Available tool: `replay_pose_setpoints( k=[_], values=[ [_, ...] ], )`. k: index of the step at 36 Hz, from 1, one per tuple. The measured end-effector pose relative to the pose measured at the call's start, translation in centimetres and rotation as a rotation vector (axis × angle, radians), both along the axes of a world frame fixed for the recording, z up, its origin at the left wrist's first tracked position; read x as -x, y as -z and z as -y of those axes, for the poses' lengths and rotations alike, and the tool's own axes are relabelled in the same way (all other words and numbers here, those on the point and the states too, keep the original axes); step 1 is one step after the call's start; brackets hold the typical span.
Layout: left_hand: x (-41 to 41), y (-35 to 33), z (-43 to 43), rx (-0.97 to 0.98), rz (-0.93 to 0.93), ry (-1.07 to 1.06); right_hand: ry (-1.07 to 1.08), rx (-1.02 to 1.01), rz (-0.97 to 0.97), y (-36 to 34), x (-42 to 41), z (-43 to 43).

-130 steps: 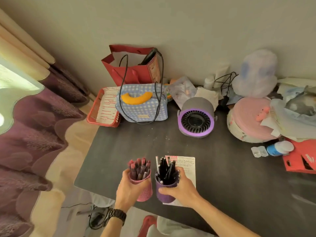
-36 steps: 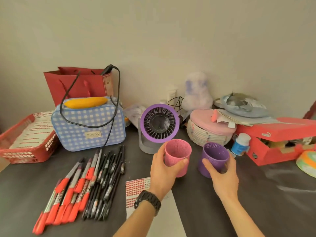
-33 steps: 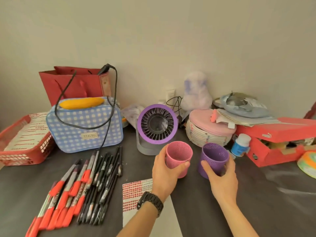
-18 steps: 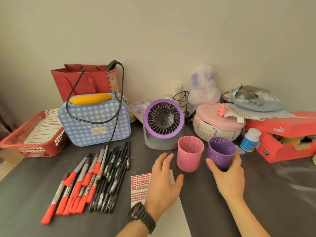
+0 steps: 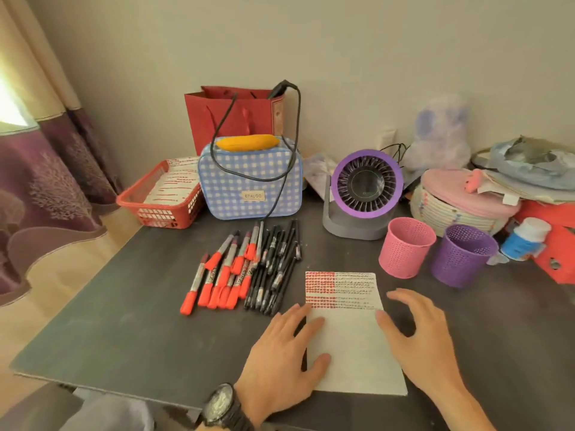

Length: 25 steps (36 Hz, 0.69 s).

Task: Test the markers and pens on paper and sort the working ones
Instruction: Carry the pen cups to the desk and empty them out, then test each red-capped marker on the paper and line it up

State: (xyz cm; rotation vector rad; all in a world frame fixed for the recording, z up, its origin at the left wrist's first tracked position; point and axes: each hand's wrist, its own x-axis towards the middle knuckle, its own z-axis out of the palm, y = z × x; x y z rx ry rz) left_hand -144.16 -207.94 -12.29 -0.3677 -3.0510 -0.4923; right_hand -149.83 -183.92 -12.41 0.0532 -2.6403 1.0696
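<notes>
A sheet of paper (image 5: pixel 350 334) lies on the dark table, its top third filled with red and black test marks. My left hand (image 5: pixel 284 349) rests flat on the paper's left edge, fingers spread. Over the paper's right edge my right hand (image 5: pixel 418 331) hovers with fingers apart, holding nothing. Left of the paper lie several red-capped markers (image 5: pixel 222 275) and, beside them, several black pens (image 5: pixel 273 269). A pink mesh cup (image 5: pixel 404 247) and a purple mesh cup (image 5: pixel 462 259) stand empty to the upper right.
Behind the pens stand a blue checked bag (image 5: pixel 250 178), a red basket (image 5: pixel 161 194) and a red paper bag (image 5: pixel 233 116). A purple fan (image 5: pixel 364 194), a pink-lidded basket (image 5: pixel 457 200), a small bottle (image 5: pixel 522 237) and a red box (image 5: pixel 557 244) crowd the back right.
Both hands let go of the empty cups, which now stand on the table, and came down to the paper. Earlier the cups held the pens, now laid out on the table.
</notes>
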Motion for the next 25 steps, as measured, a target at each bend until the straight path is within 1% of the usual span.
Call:
replay_pose_setpoints(
  k=[4,7,10,12,14,17,20,25],
  values=[
    [-0.4,-0.1,0.2,0.008,-0.008,0.021,-0.155,-0.171,0.121,0.4,-1.5,1.7],
    [-0.5,-0.3,0.6,-0.036,-0.086,0.014,-0.188,-0.385,0.164,1.2,-2.1,1.9],
    [0.0,-0.4,2.3,-0.018,-0.268,-0.035,-0.165,-0.389,0.175,1.4,-2.3,1.8],
    [0.6,-0.5,3.9,0.066,-0.297,-0.130,-0.146,-0.380,0.181,1.5,-2.3,1.7],
    [1.4,-0.6,5.4,0.123,-0.245,-0.257,-0.136,-0.396,0.191,1.6,-2.3,1.7],
    [2.8,-0.4,7.3,0.158,-0.096,-0.395,-0.121,-0.408,0.210,1.5,-2.5,1.8],
    [4.3,0.1,8.3,0.120,-0.014,-0.410,-0.107,-0.407,0.210,1.4,-2.6,1.9],
    [6.2,0.2,8.7,0.100,-0.010,-0.396,-0.095,-0.416,0.215,1.1,-2.5,2.0]
  ],
)
